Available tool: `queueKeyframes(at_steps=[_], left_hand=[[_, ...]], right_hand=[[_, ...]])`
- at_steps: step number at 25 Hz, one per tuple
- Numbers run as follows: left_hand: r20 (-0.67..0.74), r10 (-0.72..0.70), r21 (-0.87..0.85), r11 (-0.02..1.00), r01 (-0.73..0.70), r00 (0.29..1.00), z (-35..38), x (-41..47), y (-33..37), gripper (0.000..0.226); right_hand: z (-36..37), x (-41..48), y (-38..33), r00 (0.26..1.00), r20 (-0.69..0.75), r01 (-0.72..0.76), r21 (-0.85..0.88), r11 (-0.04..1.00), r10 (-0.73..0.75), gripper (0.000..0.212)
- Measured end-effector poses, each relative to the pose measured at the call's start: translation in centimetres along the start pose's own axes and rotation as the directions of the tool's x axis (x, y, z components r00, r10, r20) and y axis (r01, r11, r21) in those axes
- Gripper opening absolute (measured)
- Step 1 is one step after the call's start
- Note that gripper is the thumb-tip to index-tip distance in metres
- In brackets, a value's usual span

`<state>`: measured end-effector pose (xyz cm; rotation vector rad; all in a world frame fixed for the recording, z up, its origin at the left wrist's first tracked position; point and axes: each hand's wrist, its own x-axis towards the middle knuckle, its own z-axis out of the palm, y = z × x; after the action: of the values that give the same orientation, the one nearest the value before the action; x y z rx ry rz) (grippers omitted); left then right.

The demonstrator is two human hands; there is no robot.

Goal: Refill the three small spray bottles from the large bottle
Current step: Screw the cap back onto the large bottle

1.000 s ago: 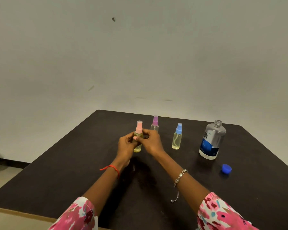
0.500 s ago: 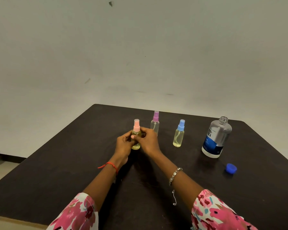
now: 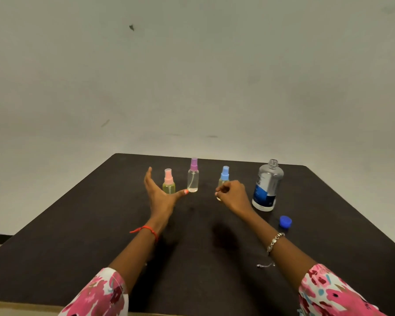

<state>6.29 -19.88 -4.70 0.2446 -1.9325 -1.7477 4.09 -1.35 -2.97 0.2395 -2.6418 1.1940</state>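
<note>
Left hand point(image 3: 160, 195): open above the table point(image 3: 78, 247), fingers straight and pointing away, thumb spread wide to the right. Holding nothing. Just behind the web of that thumb, the pink-capped spray bottle point(image 3: 168, 182), upright, yellowish liquid inside; touching the hand or not, impossible to tell.

Right hand point(image 3: 234, 196): well apart from the left, fingers curled in front of the lower body of the blue-capped spray bottle point(image 3: 224, 175). Gripping it or only in front of it, cannot tell. Blue cap and a little yellowish body visible above and left of the knuckles.

Between the two hands and a bit farther back, the purple-capped spray bottle point(image 3: 193, 176), upright, clear, touched by neither hand.

To the right of the right hand, near it, the large bottle point(image 3: 267, 185): upright, neck open, blue and white label low on its side. Closer to the camera and just right of it, a loose blue cap point(image 3: 285, 221) lying on the table.

On the left wrist a red thread point(image 3: 146, 229); on the right wrist a beaded bracelet point(image 3: 275, 241). Pink floral sleeves point(image 3: 100, 295) at the bottom edge. Behind the dark table, a plain pale wall point(image 3: 192, 76).
</note>
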Motion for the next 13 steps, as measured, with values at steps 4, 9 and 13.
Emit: queueKeyframes(at_steps=[4,9,13], left_hand=[[-0.001,0.281,-0.022,0.959,-0.281,0.96,2.9,-3.3,2.2,0.106],[0.204,0.213,0.01,0.976,-0.219,0.955,7.6,-5.9,3.2,0.075],[0.355,-0.197,0.031,0.98,0.199,0.914,9.6,-5.8,1.5,0.073]], right_hand=[[-4.9,-1.5,2.7,0.998,-0.037,-0.062,-0.113,0.992,0.058,0.012],[-8.8,-3.1,5.3,0.975,-0.06,-0.22,-0.161,0.962,0.212,0.017],[-7.3,-3.3,5.2,0.972,0.157,-0.175,-0.005,0.984,0.174,0.029]])
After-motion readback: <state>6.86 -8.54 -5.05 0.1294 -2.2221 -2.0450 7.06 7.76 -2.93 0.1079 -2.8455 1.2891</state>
